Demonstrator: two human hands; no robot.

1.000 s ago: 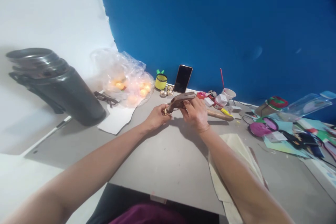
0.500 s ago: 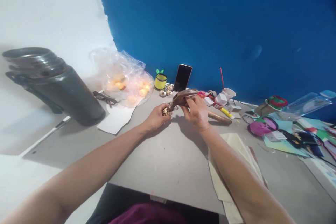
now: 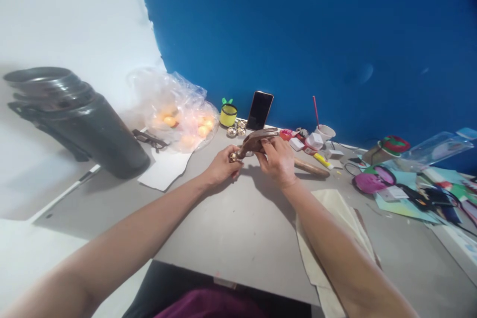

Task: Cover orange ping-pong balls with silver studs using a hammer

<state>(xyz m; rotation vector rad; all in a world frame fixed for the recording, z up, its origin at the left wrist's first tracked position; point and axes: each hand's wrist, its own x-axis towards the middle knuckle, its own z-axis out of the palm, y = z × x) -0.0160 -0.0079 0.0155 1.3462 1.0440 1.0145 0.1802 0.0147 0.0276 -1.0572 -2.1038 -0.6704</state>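
Head view: hands grip hammer [image 3: 257, 140] and bell [image 3: 234, 157]; phone [image 3: 260, 110] behind.

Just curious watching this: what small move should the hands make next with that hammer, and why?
Probably a short, light tap. The right hand grips the hammer close to its head, which rests on the small gold piece that the left hand pinches on the table.

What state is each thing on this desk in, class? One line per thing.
Hammer: gripped near its head by the right hand.
Small gold ball: pinched by the left hand, under the hammer head.
Phone: upright against the wall, screen dark.
Plastic bag: crumpled, holding orange balls.
Grey jug: lying tilted.
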